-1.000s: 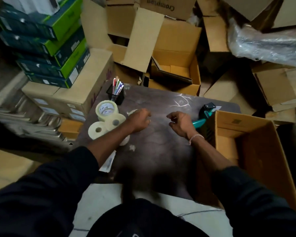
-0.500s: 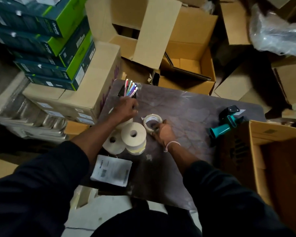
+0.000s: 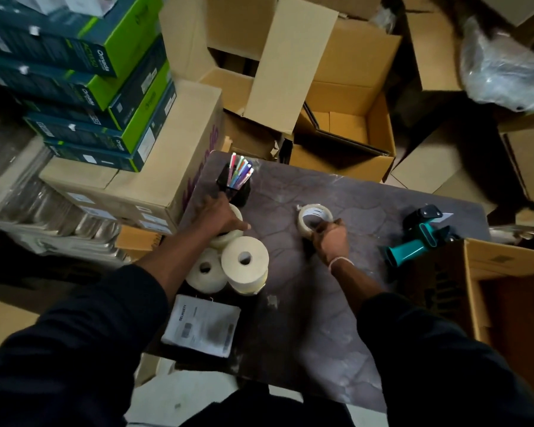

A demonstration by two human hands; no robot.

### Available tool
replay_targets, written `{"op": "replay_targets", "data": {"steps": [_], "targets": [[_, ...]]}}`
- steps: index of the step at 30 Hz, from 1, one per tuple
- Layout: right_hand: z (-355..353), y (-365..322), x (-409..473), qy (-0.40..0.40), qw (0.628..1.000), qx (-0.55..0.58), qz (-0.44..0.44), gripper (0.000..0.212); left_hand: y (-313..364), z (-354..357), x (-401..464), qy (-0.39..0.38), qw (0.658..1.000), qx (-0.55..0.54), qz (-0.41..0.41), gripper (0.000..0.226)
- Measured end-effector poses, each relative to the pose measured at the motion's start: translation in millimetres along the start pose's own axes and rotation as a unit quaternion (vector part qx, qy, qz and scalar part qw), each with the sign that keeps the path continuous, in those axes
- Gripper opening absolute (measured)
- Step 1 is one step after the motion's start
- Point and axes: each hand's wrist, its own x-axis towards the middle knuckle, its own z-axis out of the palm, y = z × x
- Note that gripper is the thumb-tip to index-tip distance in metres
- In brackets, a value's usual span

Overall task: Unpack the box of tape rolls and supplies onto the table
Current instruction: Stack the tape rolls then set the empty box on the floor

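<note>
The right hand curls its fingers round the near rim of a small tape roll, which stands tilted on the counter near the middle. The left hand lies on top of another roll at the counter's left side, fingers stretched out flat across it, one pointing right; it presses down rather than gripping. Just in front of that roll stand two thick rolls: one stacked on more tape, and a lower one touching it on the left. Behind the left hand, a black pen cup holds coloured pens, at the counter's far left corner. A printed paper slip lies flat at the near left edge, just below the thick rolls. A teal tape gun rests on the right side of the counter, well apart from the right hand and close to the open box that stands at the counter's right end; what the box holds is too dark to tell. Both sleeves are dark. Beyond and left of the counter are cardboard cartons and a stack of green boxes.
</note>
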Motion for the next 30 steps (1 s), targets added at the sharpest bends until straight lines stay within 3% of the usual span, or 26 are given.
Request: {"op": "replay_targets", "data": {"steps": [8, 12, 16, 17, 19, 21, 24, 27, 30], "targets": [[-29.8, -13.1, 46.4, 0.030, 0.998, 0.025, 0.050, 0.046, -16.4, 2.1, 13.1, -0.005, 0.999, -0.031, -0.016, 0.124], [-37.3, -28.0, 34.0, 0.040, 0.996, 0.023, 0.073, 0.045, -21.2, 0.1, 9.5, -0.015, 0.996, -0.077, -0.039, 0.134], [-44.9, -65.4, -6.1, 0.164, 0.986, 0.008, 0.009, 0.036, -54.1, 17.0, 39.7, -0.017, 0.975, -0.208, -0.079, 0.143], [-42.5, -77.7, -14.4, 0.146, 0.989, 0.021, -0.029, 0.036, -53.2, 12.2, 33.7, -0.011, 0.967, -0.238, -0.093, 0.137], [-30.3, -102.7, -14.9, 0.009, 0.995, 0.058, -0.078, 0.034, -42.2, -1.9, 14.9, -0.007, 0.946, -0.302, -0.119, 0.107], [-21.6, -134.3, -17.7, -0.175, 0.973, 0.136, -0.070, 0.036, -35.7, -10.3, 6.9, -0.046, 0.919, -0.356, -0.162, 0.065], [-4.9, -168.3, -22.3, -0.335, 0.929, 0.146, -0.049, 0.044, -40.1, -14.7, 3.5, -0.123, 0.882, -0.406, -0.205, 0.046], [17.7, -179.4, -18.2, -0.318, 0.943, 0.055, -0.085, 0.048, -46.1, -10.4, 8.2, -0.113, 0.860, -0.451, -0.209, 0.050], [29.7, -177.6, -11.6, -0.278, 0.956, 0.029, -0.090, 0.043, -49.8, -5.5, 13.7, -0.092, 0.862, -0.463, -0.184, 0.041]]}}
